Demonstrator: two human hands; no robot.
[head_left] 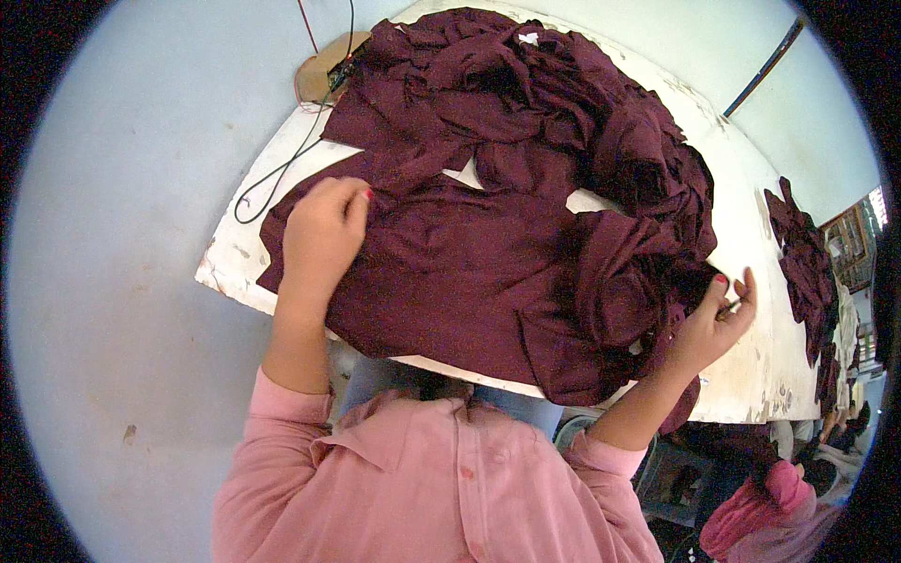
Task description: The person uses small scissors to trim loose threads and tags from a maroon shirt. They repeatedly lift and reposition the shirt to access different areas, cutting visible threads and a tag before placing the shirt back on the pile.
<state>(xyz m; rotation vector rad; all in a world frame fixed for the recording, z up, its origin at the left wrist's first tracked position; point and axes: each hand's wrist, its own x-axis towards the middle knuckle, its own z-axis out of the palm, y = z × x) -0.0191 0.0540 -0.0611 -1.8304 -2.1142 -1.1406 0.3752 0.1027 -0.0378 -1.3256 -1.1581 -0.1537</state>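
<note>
A maroon cloth piece (441, 263) lies spread over the near part of the white table in front of me. My left hand (328, 225) is over its left side, fingers curled down and closed on the cloth; the fingertips are mostly hidden. At the right, beside a bunched fold of maroon cloth (615, 272), my right hand (718, 324) is raised with its palm partly up. Its thumb and some fingers close around something small and dark, too small to name, while one finger sticks out.
A large heap of maroon cloth (526, 84) covers the table's far side. A brown box-like thing with wires (324, 70) stands at the back left, its black cable looping onto the white table (230, 249). More dark cloth (798, 253) and a person in pink (765, 511) are at right.
</note>
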